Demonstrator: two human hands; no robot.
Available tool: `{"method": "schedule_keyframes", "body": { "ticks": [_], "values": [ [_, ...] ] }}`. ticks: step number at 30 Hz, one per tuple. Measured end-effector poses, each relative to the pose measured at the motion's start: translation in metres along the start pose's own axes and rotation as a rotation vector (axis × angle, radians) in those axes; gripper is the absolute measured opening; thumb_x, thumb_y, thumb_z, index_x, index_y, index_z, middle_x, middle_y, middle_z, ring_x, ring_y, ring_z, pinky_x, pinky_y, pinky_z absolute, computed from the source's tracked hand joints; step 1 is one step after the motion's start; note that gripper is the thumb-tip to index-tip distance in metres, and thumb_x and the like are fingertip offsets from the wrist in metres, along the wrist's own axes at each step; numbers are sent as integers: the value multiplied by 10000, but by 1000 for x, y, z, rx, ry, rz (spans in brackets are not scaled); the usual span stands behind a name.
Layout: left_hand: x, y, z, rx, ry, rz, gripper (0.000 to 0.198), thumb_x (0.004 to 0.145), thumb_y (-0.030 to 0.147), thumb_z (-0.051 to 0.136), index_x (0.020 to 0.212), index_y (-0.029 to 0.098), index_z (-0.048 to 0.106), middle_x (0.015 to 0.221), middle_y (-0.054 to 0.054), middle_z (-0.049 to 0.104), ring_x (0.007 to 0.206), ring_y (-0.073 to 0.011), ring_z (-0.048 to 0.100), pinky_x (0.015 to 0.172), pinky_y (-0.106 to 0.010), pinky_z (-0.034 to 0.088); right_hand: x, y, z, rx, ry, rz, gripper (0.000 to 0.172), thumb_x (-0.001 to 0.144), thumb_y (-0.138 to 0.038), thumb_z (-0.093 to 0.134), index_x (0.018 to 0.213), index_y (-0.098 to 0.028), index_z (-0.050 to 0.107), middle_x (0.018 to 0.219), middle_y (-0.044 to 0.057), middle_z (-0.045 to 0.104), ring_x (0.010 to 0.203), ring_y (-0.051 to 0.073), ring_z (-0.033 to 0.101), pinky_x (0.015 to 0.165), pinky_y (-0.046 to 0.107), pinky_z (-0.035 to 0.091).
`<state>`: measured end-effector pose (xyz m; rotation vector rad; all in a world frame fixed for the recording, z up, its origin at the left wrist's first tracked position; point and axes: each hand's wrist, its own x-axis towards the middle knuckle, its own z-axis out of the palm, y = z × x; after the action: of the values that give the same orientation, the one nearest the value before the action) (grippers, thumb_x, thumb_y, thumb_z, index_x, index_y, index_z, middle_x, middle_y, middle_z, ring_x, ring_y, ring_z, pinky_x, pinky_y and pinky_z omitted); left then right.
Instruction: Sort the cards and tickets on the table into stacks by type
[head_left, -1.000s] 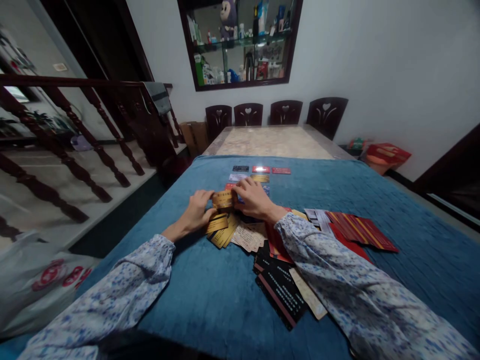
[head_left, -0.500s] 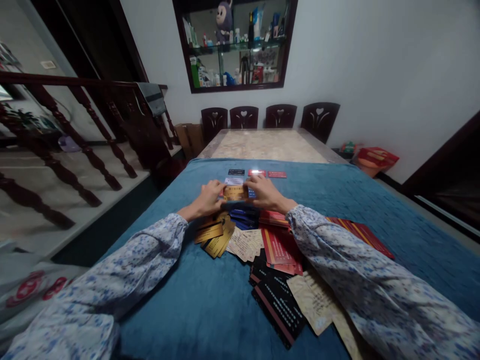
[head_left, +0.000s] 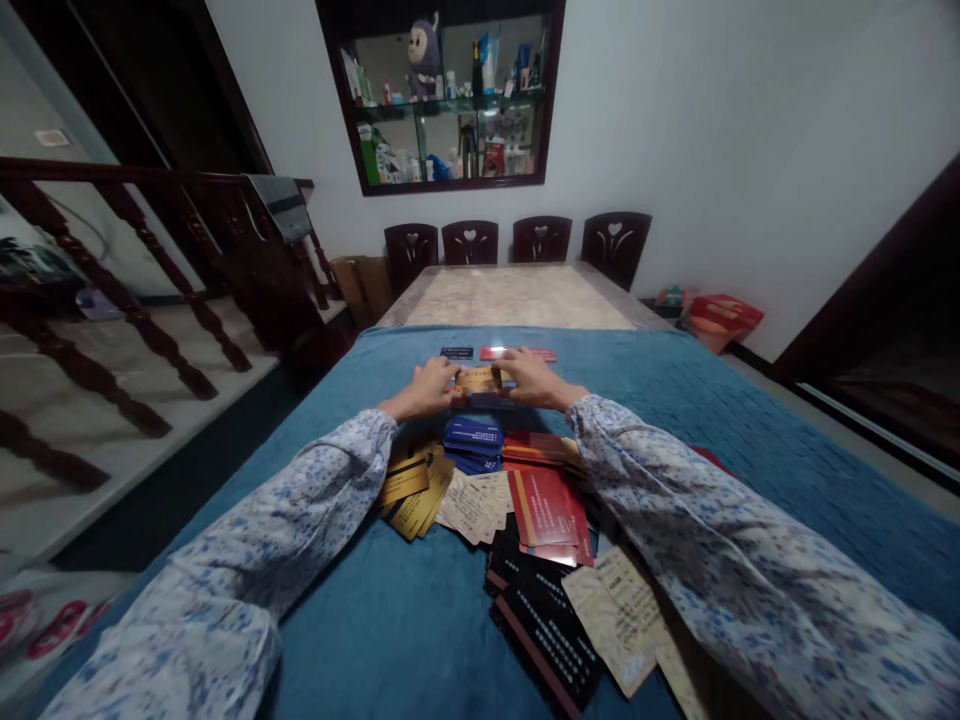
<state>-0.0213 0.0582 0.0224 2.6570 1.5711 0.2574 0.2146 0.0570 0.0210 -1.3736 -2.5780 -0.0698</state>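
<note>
Between my two hands is a gold card (head_left: 478,380), gripped at its side edges and raised over the blue cloth. My left hand (head_left: 427,388) closes on its left edge and my right hand (head_left: 534,380) on its right edge. Just beyond lie a black card (head_left: 457,353) and red cards (head_left: 536,354) in a row. Nearer to me are loose piles: blue cards (head_left: 472,440), gold cards (head_left: 416,488), cream cards (head_left: 474,503), red cards (head_left: 546,508) and black cards (head_left: 546,625). Whatever lies under the held card is mostly hidden.
A blue cloth (head_left: 337,610) covers the near table; a marble-patterned tabletop (head_left: 517,292) continues behind it. Several dark chairs (head_left: 541,240) stand at the far end. A wooden railing (head_left: 135,270) runs along the left, and a red bag (head_left: 721,318) sits at right.
The view has shifted slightly, so the room appears further left. Both hands still hold the gold card, now tilted differently, and more of the blue pile shows.
</note>
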Motion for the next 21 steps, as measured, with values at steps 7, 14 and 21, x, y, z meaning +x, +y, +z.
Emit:
{"method": "schedule_keyframes", "body": {
  "ticks": [7, 14, 21],
  "values": [
    [28, 8, 3, 39, -44, 2, 448, 860, 307, 606, 1294, 204, 639, 1341, -149, 578, 1276, -351, 498, 1027, -505, 450, 8, 18, 3, -35, -36, 53, 241, 848, -235, 704, 1073, -161, 748, 1184, 166, 663, 1106, 306, 579, 958, 385, 430],
    [55, 11, 12, 93, -121, -32, 474, 868, 302, 592, 1327, 196, 642, 1422, -164, 542, 1354, -367, 438, 1051, -520, 436, 18, 31, 10, -11, -73, 99, 260, 853, -232, 708, 1086, -122, 746, 1199, 178, 673, 1087, 278, 639, 916, 305, 459],
    [72, 12, 17, 100, -147, -57, 523, 850, 296, 617, 1367, 219, 625, 1450, -163, 538, 1358, -384, 435, 1071, -564, 425, 27, 38, 14, 3, -100, 152, 274, 836, -197, 713, 1093, -108, 748, 1209, 174, 684, 1031, 246, 675, 885, 257, 483]
  ]
}}
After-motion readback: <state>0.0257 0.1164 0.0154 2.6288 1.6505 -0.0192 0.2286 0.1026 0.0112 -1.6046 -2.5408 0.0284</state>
